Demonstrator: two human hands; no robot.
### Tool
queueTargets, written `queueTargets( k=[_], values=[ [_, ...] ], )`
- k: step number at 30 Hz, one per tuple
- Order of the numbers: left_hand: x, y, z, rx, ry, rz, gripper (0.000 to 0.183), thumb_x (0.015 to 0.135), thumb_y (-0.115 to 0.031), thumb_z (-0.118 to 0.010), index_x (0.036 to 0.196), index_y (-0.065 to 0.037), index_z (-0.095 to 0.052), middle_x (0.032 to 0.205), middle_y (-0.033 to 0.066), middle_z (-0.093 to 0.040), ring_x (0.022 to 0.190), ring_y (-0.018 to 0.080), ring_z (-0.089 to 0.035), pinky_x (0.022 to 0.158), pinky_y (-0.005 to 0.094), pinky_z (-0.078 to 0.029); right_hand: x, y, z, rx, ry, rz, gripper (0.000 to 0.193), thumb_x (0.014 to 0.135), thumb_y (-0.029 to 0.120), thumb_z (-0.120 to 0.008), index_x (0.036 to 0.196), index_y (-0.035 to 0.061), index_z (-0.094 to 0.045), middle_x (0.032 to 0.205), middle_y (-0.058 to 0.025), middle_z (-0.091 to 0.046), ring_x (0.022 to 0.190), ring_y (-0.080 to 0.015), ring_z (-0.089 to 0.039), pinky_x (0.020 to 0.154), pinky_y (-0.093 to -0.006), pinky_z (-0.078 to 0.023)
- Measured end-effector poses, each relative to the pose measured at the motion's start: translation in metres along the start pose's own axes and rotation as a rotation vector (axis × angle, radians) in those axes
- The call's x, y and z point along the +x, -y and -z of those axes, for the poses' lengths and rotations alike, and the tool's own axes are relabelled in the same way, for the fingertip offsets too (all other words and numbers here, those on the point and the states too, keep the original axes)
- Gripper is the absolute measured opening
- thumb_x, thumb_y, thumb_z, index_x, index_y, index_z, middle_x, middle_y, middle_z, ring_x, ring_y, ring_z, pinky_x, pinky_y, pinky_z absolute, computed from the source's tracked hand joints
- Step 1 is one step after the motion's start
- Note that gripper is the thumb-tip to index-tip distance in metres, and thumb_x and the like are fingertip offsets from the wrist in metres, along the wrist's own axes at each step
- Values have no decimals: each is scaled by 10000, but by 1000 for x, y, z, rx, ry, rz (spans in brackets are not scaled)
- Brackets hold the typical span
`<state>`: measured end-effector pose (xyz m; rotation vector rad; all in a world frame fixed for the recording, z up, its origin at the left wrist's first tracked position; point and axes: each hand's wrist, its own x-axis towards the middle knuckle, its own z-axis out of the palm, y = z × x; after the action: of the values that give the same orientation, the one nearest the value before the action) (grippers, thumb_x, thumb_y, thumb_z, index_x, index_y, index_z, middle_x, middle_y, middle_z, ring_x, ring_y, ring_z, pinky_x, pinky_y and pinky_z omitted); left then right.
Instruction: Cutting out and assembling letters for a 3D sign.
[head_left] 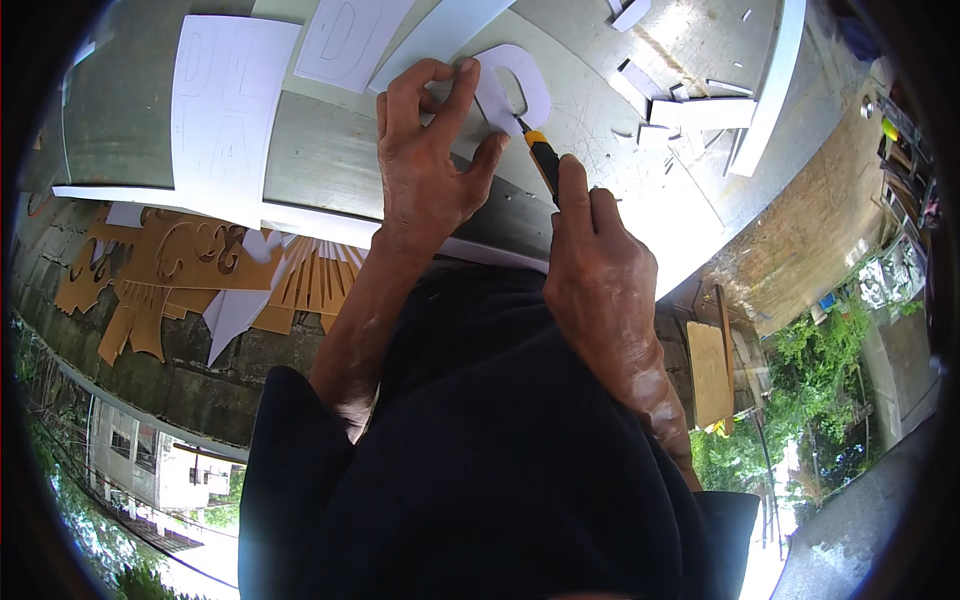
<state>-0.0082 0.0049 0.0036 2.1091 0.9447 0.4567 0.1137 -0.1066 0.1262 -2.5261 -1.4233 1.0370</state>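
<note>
A yellow and black utility knife (541, 160) is gripped in my right hand (603, 262). Its blade tip meets the lower edge of a white cut-out piece (540, 92), rounded like a letter, with an opening in its middle. My left hand (430, 165) has its fingers spread. Index fingertip and thumb rest at the left side of the cut-out, pressing it to the worktop. Beneath lies a pale, scratched cutting surface (600, 150).
White sheets with drawn outlines (222, 110) lie on the left, another marked sheet (345, 40) at the back. White offcuts (700, 113) and a long strip (775, 90) are on the right. Brown cut-out boards (190, 262) lie below the table's left edge.
</note>
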Motion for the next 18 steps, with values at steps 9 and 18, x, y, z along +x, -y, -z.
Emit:
queueTargets(
  k=[9, 18],
  values=[
    [-1, 1, 2, 5, -8, -13, 728, 669, -80, -896, 1358, -66, -663, 1287, 65, -512, 893, 205, -491, 794, 344, -490, 12, -12, 14, 127, 21, -67, 446, 918, 25, -631, 1350, 6, -520, 898, -182, -652, 715, -370, -708, 608, -449, -561],
    [-1, 3, 3, 31, -20, -71, 724, 662, -66, -908, 1347, -73, -674, 1282, 63, -520, 909, 202, -509, 795, 332, -502, 1, -15, 1, 312, -113, -101, 438, 951, 22, -639, 1383, 19, -561, 921, -191, -687, 744, -311, -711, 647, -420, -549]
  ],
)
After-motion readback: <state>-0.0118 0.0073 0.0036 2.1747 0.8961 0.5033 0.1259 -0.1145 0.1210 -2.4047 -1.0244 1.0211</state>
